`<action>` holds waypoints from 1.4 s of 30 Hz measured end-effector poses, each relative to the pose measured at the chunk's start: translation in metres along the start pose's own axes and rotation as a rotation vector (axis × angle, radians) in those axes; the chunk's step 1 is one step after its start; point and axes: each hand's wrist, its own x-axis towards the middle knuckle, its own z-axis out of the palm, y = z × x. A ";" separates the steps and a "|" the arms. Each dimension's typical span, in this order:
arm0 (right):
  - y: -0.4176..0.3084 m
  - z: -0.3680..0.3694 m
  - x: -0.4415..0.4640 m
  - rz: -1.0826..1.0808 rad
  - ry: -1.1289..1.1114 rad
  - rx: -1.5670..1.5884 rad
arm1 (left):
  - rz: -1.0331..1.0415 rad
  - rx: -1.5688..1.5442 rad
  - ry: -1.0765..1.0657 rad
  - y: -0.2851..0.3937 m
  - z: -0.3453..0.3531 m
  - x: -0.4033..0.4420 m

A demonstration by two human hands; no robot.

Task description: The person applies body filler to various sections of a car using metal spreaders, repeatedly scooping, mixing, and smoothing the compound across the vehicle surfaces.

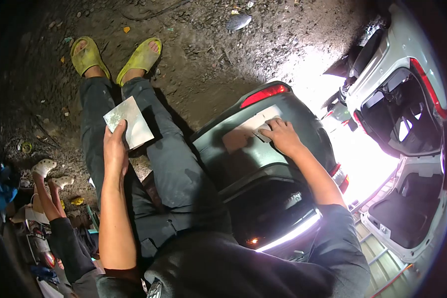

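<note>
My left hand point(115, 149) grips a flat, pale rectangular board point(129, 124) by its near edge, thumb on top. Grey-green smears show on the board's face. Over on the right, my right hand point(283, 137) presses a small, pale flat spreader point(263, 132) against the rear panel of a dark grey-green car point(263, 154). Beneath and beside the spreader is a pinkish-beige patch point(237, 138) on that panel. My fingers cover part of the spreader.
A red tail light point(264, 95) sits just beyond the patch. To the right is a pale car body point(382, 74) with open rear parts, beside a bright glare. Another person's sleeve point(72, 248) and clogs point(44, 167) appear at left. The ground point(198, 59) is dirt with stones.
</note>
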 end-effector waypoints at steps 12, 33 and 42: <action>-0.014 0.027 0.055 0.004 0.006 -0.051 | -0.009 -0.044 0.030 0.002 -0.001 0.001; -0.056 0.035 0.051 0.012 0.123 -0.047 | 0.023 -0.053 0.002 0.001 -0.006 0.000; -0.053 0.037 0.043 -0.016 0.005 0.004 | 0.021 -0.035 0.006 0.001 -0.006 0.000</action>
